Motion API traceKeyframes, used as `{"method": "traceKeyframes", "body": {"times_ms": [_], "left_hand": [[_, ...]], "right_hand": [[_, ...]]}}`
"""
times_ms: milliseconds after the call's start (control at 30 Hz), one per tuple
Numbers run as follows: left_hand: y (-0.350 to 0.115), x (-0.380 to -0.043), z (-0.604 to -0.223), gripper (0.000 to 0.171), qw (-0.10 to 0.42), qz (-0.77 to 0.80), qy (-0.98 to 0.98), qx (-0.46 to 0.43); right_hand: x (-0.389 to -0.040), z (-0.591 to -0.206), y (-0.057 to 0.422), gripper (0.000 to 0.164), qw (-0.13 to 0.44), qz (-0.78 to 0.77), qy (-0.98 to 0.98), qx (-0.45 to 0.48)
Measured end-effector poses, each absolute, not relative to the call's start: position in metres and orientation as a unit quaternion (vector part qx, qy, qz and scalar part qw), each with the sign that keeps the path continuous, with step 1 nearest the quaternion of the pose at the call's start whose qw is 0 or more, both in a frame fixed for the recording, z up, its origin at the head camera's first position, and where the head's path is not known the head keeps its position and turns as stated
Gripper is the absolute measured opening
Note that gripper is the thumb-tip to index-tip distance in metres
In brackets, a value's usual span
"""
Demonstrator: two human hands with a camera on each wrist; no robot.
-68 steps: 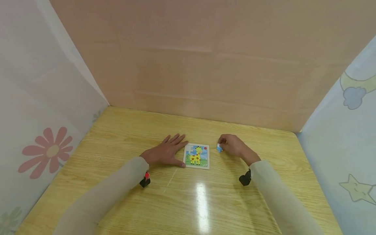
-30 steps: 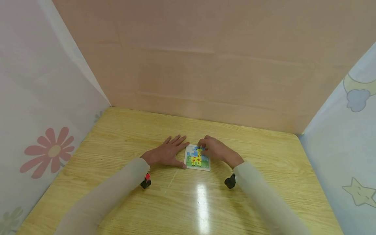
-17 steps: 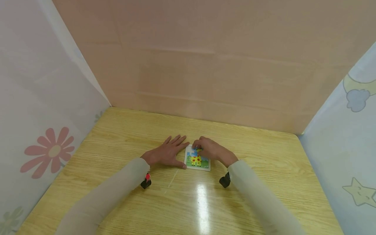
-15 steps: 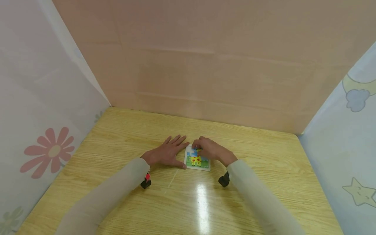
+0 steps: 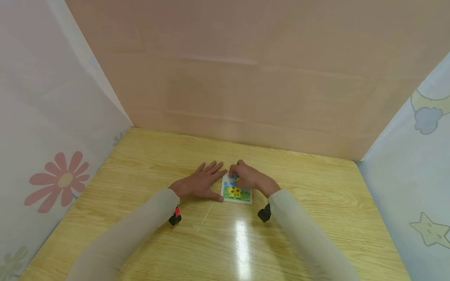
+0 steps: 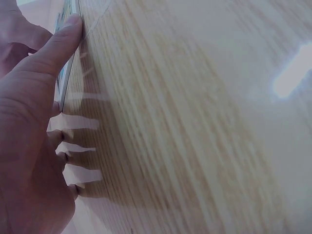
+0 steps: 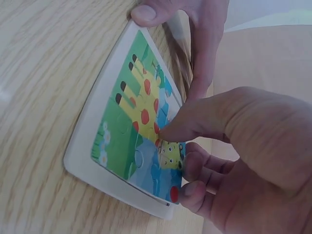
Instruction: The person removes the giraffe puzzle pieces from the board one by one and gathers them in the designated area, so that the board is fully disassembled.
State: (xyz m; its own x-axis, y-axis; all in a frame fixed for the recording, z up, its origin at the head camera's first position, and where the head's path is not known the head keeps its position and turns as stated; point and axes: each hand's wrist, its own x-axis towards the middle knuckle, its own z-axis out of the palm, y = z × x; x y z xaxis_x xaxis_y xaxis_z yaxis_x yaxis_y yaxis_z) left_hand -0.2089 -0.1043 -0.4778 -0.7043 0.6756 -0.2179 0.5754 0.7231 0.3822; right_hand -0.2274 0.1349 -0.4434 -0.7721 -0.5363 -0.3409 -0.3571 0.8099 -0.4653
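A square giraffe jigsaw puzzle (image 5: 242, 195) in a white frame lies on the table. My left hand (image 5: 200, 182) rests flat beside it, fingers spread, the thumb (image 6: 68, 34) and index finger against the frame's left side. Over the puzzle's upper part, my right hand (image 5: 247, 176) bends its fingers and thumb around a small blue puzzle piece, largely hidden by the hand. In the right wrist view the right thumb (image 7: 185, 124) touches the picture near the giraffe's head (image 7: 170, 155). Its other fingers curl by the frame's upper edge.
The wood-grain table (image 5: 197, 249) carries a bright light reflection in front of the puzzle. A plain tan backdrop (image 5: 225, 97) stands behind, with patterned side sheets at left and right. Black cameras (image 5: 265, 213) are strapped under both wrists.
My right hand has moved left from beside the puzzle onto its upper part, carrying the blue puzzle piece. Lately it has shifted only slightly. My left hand has stayed against the frame.
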Motion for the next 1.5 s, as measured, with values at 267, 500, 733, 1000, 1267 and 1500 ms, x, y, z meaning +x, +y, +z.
{"method": "traceKeyframes", "body": {"times_ms": [267, 500, 733, 1000, 1267, 1500], "left_hand": [[-0.105, -0.211, -0.482, 0.107, 0.172, 0.134, 0.913, 0.344], [-0.105, -0.212, -0.482, 0.107, 0.173, 0.129, 0.915, 0.341], [-0.104, -0.211, -0.481, 0.106, 0.174, 0.133, 0.915, 0.340], [-0.103, -0.211, -0.481, 0.107, 0.175, 0.133, 0.914, 0.340], [-0.104, -0.211, -0.481, 0.107, 0.174, 0.138, 0.913, 0.343], [-0.104, -0.211, -0.482, 0.108, 0.173, 0.133, 0.914, 0.341]], "right_hand": [[-0.227, -0.444, 0.138, 0.034, 0.219, -0.198, 0.920, -0.256], [-0.230, -0.448, 0.143, 0.033, 0.211, -0.233, 0.914, -0.256], [-0.233, -0.453, 0.151, 0.025, 0.207, -0.267, 0.910, -0.241], [-0.232, -0.445, 0.160, 0.016, 0.199, -0.284, 0.904, -0.251], [-0.233, -0.441, 0.172, 0.016, 0.194, -0.294, 0.906, -0.235], [-0.230, -0.436, 0.195, 0.018, 0.186, -0.289, 0.914, -0.217]]}}
